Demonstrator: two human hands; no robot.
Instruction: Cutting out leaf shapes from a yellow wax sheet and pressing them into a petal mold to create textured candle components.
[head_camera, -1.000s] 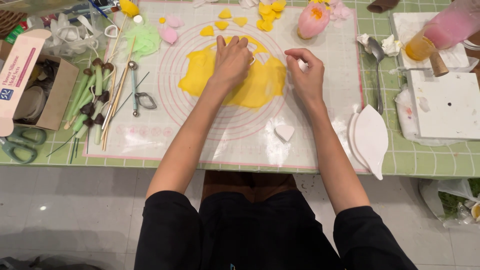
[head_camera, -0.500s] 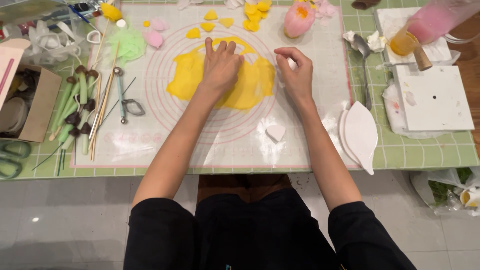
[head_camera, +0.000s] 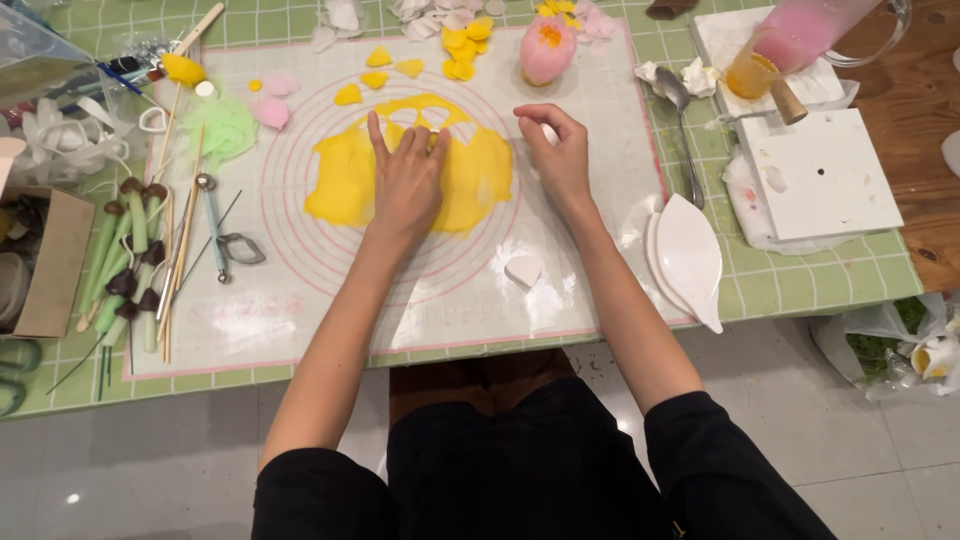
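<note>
Green checked cloth covers the worktable, and a pale translucent work mat printed with pink concentric rings lies across its middle. On the mat's centre sits a rolled-out yellow sheet of soft modelling paste, with petal-shaped gaps cut along its upper edge.

Left hand: laid flat, palm down, on the yellow sheet, fingers spread and extended, holding nothing. Right hand: at the sheet's right edge, fingers curled narrowly around a small pale object; what that object is cannot be told from this view.

Cut yellow petals lie near the mat's top edge, beside a pink flower bud. A small white heart-shaped cutter rests on the mat below the sheet, apart from both hands. Left of the mat's rings lie a ball-ended metal tool, thin wooden sticks, and a row of green stems with dark tips. A pale green tuft and small pink pieces sit near the upper left. A cardboard box stands at the far left.

Right of the mat: a metal spoon, stacked white leaf-shaped moulds, a white square block, and a tilted pink container.
</note>
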